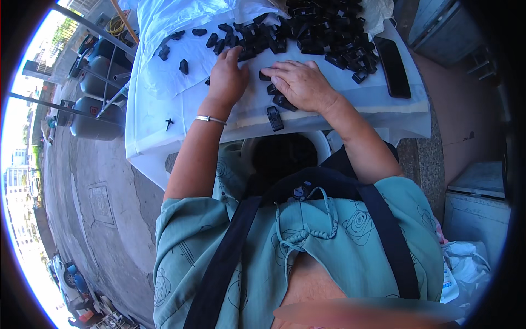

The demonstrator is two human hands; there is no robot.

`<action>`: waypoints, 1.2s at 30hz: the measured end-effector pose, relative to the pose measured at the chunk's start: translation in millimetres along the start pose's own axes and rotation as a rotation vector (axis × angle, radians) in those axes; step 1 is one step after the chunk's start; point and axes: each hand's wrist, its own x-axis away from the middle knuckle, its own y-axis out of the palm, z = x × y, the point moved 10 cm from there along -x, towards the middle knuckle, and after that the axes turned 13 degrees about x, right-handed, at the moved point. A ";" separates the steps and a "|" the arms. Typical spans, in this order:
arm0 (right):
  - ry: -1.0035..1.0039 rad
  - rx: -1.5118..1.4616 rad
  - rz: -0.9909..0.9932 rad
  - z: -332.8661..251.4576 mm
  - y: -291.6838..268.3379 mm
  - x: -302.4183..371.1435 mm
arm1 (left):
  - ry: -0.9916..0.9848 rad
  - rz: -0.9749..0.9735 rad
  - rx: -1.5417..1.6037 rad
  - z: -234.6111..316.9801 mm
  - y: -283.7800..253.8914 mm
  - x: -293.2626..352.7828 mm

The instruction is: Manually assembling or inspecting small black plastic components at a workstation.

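Observation:
Small black plastic parts (pixel 257 39) lie in a loose heap at the far side of the white-covered table (pixel 148 131). My left hand (pixel 227 79) reaches to the heap's near edge, its thumb and index finger apart and nothing visible between them; its other fingers are partly hidden. To the right, my right hand (pixel 304 85) is bent over the near parts, with a small black part (pixel 264 75) at its fingertips and thumb. Just under this hand lies another black part (pixel 285 102). A black rectangular part (pixel 275 118) rests closer to the table's front edge.
A black phone (pixel 392 67) lies at the table's right side. Clear plastic sheeting (pixel 170 22) spreads over the far left. A small black cross-shaped piece (pixel 170 124) sits at left. Below the front edge stands a white bucket (pixel 323 147) with dark contents. Grey tanks (pixel 96 118) stand left of the table.

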 end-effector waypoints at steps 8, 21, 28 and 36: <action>-0.062 -0.172 0.202 11.7 -5.7 16.7 | 0.015 -0.109 -0.073 -5.9 20.9 -2.3; 0.301 0.281 0.068 62.4 -28.3 29.8 | -0.101 -0.168 -0.029 3.5 34.8 14.0; 0.344 0.181 0.051 53.4 -41.1 21.5 | 0.124 -0.225 0.138 34.7 38.9 31.7; 0.215 0.209 0.246 38.4 -49.2 66.9 | 0.124 -0.204 0.325 80.1 15.7 93.6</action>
